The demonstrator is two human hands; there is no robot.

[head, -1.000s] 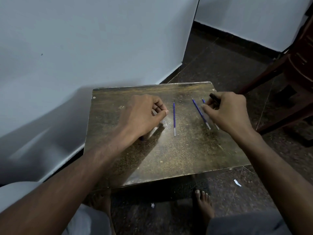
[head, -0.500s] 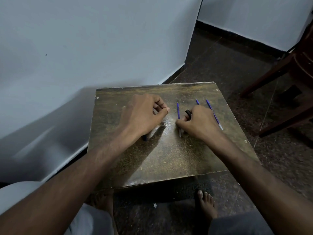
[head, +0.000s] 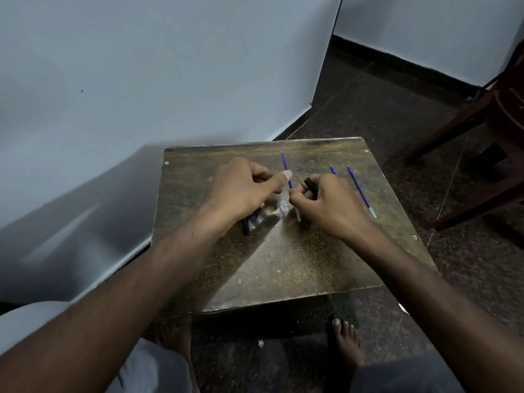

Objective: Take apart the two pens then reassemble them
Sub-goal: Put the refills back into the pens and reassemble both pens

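On the small wooden table (head: pixel 283 268) my left hand (head: pixel 243 188) is closed around a pen barrel (head: pixel 247 226); only its dark blue end pokes out below the palm. My right hand (head: pixel 329 207) pinches a thin blue refill (head: pixel 285 168) between thumb and forefinger. The refill slants up toward the far edge and its pale end (head: pixel 297 215) is near the tabletop. A black cap (head: pixel 310 184) is tucked in the same hand's fingers. A second blue refill (head: pixel 362 191) lies flat to the right. A third blue refill (head: pixel 333 170) is mostly hidden behind my right hand.
A white wall (head: pixel 141 80) runs close along the table's left and far sides. A dark wooden chair (head: pixel 493 131) stands on the floor at the right. Bare feet (head: pixel 347 344) rest under the table's near edge, with a paper scrap (head: pixel 402 307) on the floor.
My right hand moved left from the two right-hand refills to the middle refill, took hold of it and raised its far end. My left hand stayed in place.
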